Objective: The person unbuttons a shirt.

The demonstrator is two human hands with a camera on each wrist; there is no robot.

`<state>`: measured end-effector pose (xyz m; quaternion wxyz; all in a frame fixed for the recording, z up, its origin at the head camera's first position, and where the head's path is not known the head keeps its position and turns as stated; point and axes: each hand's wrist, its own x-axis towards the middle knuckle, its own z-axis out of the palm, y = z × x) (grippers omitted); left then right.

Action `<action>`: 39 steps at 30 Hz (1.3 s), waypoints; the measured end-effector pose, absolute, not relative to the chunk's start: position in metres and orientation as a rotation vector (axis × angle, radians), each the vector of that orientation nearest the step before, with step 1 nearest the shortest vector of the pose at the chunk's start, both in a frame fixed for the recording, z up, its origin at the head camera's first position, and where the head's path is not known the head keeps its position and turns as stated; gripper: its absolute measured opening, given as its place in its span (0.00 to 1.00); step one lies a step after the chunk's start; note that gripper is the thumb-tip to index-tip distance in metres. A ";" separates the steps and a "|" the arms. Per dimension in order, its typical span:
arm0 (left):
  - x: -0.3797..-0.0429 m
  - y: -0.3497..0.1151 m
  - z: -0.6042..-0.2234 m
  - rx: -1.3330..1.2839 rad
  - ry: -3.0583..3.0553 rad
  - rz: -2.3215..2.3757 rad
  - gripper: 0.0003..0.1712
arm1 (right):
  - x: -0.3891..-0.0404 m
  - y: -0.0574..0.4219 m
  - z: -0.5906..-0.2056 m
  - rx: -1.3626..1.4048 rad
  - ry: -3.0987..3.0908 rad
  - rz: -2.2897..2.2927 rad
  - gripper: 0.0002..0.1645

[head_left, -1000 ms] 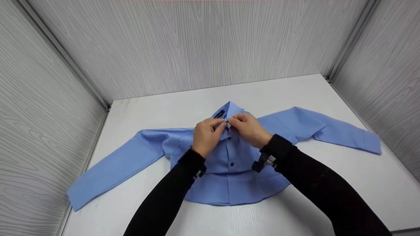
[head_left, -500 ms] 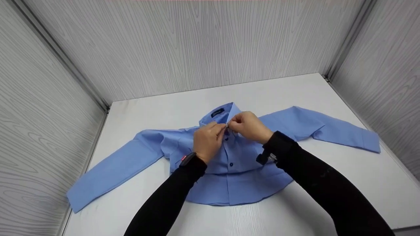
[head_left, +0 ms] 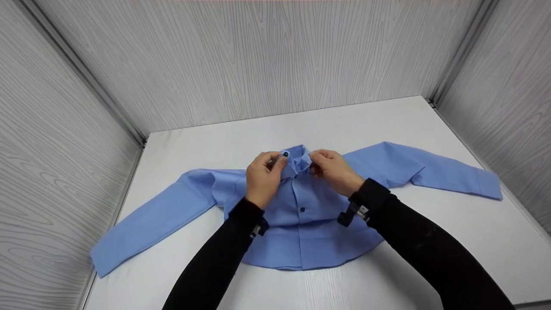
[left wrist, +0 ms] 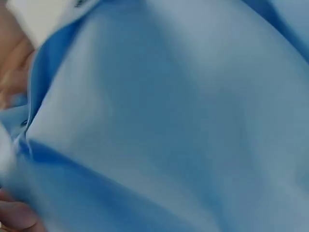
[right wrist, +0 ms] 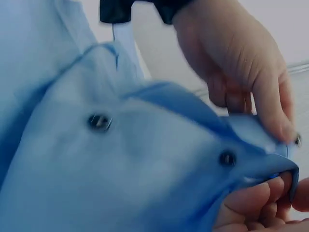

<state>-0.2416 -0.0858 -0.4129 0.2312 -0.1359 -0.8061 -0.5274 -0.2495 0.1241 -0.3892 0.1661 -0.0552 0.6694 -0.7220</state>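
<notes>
A light blue long-sleeved shirt [head_left: 320, 200] lies front up, its collar [head_left: 289, 170] raised between the two hands. My left hand [head_left: 263, 177] pinches one collar end between thumb and fingers, and a dark button [head_left: 286, 154] shows at the thumb tip. On the other side, my right hand [head_left: 335, 170] pinches the opposite edge of the neckband. In the right wrist view the left hand [right wrist: 246, 63] holds the cloth from above, while the right hand [right wrist: 256, 205] has its curled fingers under the edge. Blurred blue cloth [left wrist: 159, 111] fills most of the left wrist view.
Both shirt sleeves spread outward, the left sleeve [head_left: 150, 221] toward the table's left edge and the right sleeve [head_left: 452, 172] toward its right edge. Grey wood-grain panels [head_left: 275, 56] enclose the white table [head_left: 206, 146] at the back and sides.
The fingertips, close together at the neckband before, have drawn apart, the left hand moving left and slightly up. A button now shows at the left thumb. The collar label is out of sight.
</notes>
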 end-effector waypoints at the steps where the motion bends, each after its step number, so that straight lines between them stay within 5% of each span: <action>1: -0.244 -0.091 -0.412 -0.320 -2.237 -1.487 0.11 | -0.252 0.127 -0.390 -0.142 1.963 -2.059 0.16; 7: -0.252 -0.118 -0.412 -0.169 -2.387 -1.579 0.08 | -0.262 0.138 -0.393 -0.018 2.164 -2.084 0.14; 14: -0.245 -0.119 -0.412 -0.243 -2.527 -1.356 0.15 | -0.257 0.130 -0.394 -0.099 2.044 -2.104 0.12; 26: -0.240 -0.081 -0.382 -0.772 -2.834 -0.774 0.16 | -0.256 0.121 -0.383 -0.289 2.146 -1.986 0.14; 35: -0.245 -0.087 -0.389 -0.679 -2.961 -1.090 0.10 | -0.253 0.118 -0.384 -0.163 2.136 -2.047 0.18; 39: -0.245 -0.088 -0.391 -0.468 -2.919 -1.131 0.12 | -0.241 0.114 -0.389 -0.314 2.402 -1.884 0.20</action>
